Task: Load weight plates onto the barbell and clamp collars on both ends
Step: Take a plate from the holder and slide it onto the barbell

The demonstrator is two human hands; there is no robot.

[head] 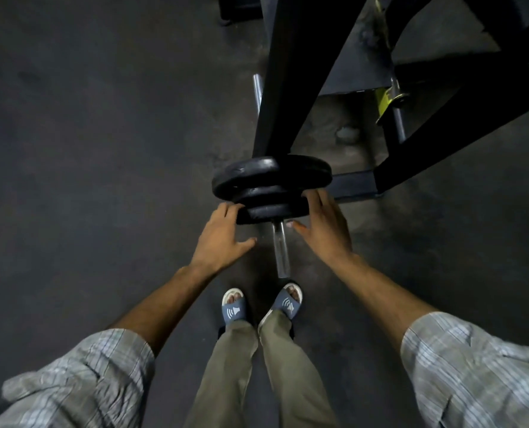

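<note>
The barbell's steel sleeve [280, 251] points toward me, its end above my feet. Three black weight plates [269, 177] sit on it, one behind the other. The nearest plate [272, 213] is the smallest. My left hand [223, 234] touches that plate's left rim with its fingers, thumb spread away below. My right hand [321, 227] lies against the plate's right rim with fairly straight fingers, thumb pointing at the sleeve. No collar shows on the bare sleeve.
A black rack frame [284, 72] rises behind the plates, with angled legs [442, 143] running right. A yellow-green bracket [386, 100] sits on a post at the right. My sandalled feet [261, 304] stand on dark rubber floor [87, 149] just below the sleeve's end.
</note>
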